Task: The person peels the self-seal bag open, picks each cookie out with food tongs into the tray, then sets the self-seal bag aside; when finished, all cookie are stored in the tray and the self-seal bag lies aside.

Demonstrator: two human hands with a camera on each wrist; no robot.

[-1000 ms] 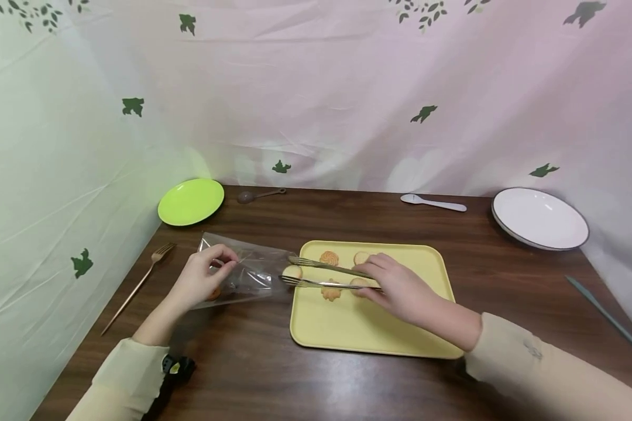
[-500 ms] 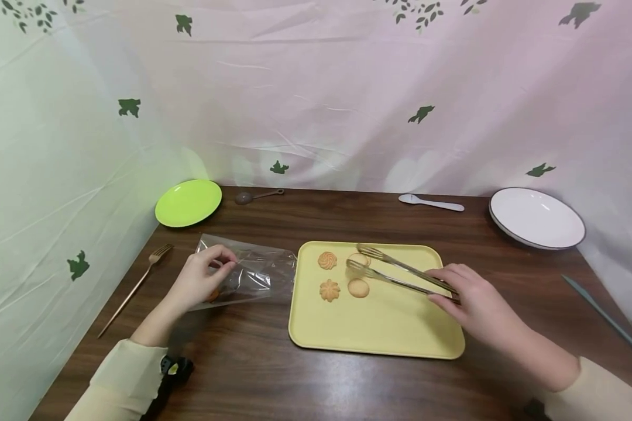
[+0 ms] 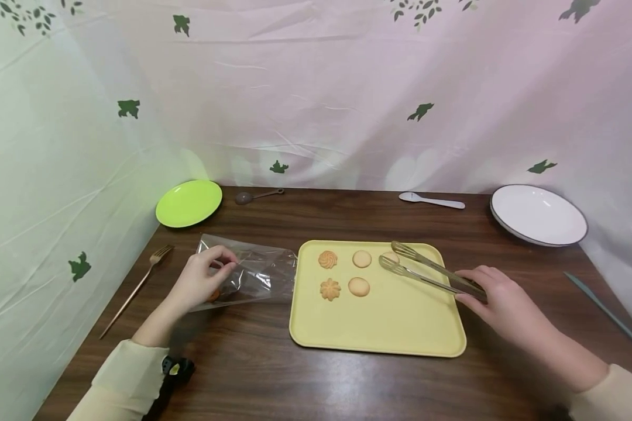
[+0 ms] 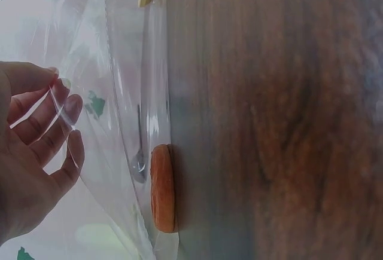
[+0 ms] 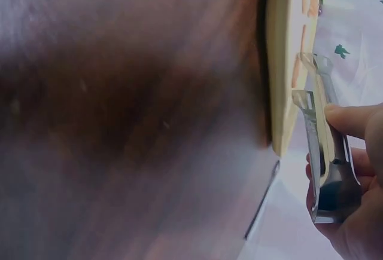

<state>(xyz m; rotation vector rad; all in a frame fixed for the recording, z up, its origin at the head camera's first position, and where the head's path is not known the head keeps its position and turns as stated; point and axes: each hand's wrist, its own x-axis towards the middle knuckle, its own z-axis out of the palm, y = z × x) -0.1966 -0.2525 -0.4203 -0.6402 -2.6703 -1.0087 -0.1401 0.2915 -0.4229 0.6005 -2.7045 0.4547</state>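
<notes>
My left hand (image 3: 202, 278) pinches the film of a clear plastic bag (image 3: 263, 278) lying left of the yellow tray (image 3: 374, 330). One brown cookie (image 4: 162, 188) shows inside the bag in the left wrist view. Metal tongs (image 5: 326, 152) are in my right hand (image 3: 505, 301), their two tips slightly apart over the tray's back right part. A pale round cookie (image 3: 392, 256) shows between the tips; I cannot tell whether they pinch it. To its left sit a swirl cookie (image 3: 327, 259), a flower-shaped cookie (image 3: 330, 289) and two plain round cookies (image 3: 359, 286).
A lime green plate (image 3: 189, 203) and a brown spoon (image 3: 244, 199) lie at the back left, a copper fork (image 3: 137, 289) at the left. A white spoon (image 3: 432, 201) and white dish (image 3: 539, 214) are at the back right. A teal knife (image 3: 605, 310) lies far right.
My right hand has moved the tongs right, from the bag's mouth to the tray's back right. The pale round cookie between the tips beside the bag no longer shows there. My left hand stays put.
</notes>
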